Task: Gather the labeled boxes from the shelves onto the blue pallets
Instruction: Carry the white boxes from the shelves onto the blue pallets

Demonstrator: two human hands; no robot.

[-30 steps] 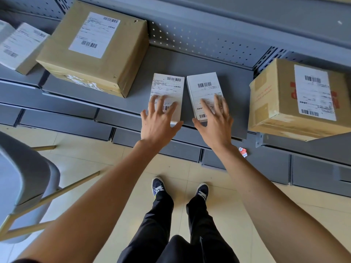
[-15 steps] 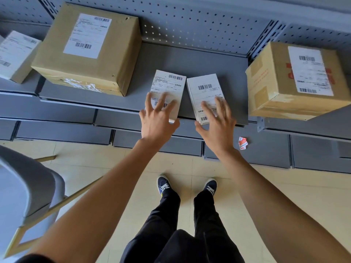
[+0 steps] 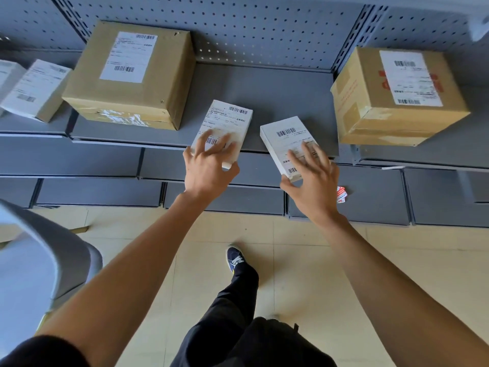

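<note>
Gripping one small white box (image 3: 225,128) in your left hand (image 3: 207,172) and another white box (image 3: 288,145) in your right hand (image 3: 312,186), you hold both at the grey shelf's (image 3: 277,94) front edge, between two brown cartons.

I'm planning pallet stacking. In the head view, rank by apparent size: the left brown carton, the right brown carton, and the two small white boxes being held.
1. Large brown cardboard carton, left
2. Brown cardboard carton, right, slightly smaller
3. Two flat white labelled boxes: alike, unranked
</note>
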